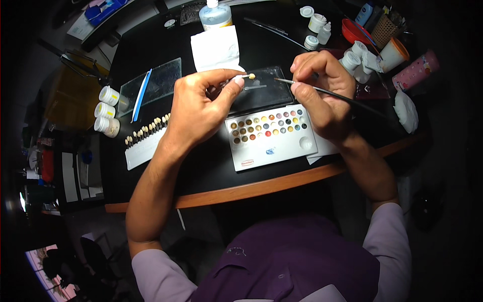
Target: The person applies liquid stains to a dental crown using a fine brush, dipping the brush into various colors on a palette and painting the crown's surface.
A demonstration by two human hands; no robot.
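Note:
My left hand (204, 103) pinches a thin holder between thumb and fingers, with a small yellowish tooth crown (252, 76) at its end. In my right hand (324, 90) is a fine paintbrush (347, 99) with a dark handle, held like a pen. Its tip points left toward the crown, with a gap between them. Below both hands lies a white paint palette (276, 148) with rows of small coloured wells. The palette's dark lid (269, 93) stands open behind it. To the left of my left forearm lies a tooth shade guide (145, 147) with several tooth-shaped tabs.
White jars (106, 126) stand at the table's left side, near a glass plate (166, 80). A folded white tissue (214, 48) lies before a bottle (216, 17). Small jars, a red bowl (354, 32) and a pink cylinder (416, 70) crowd the right. The wooden table edge (241, 193) runs in front of me.

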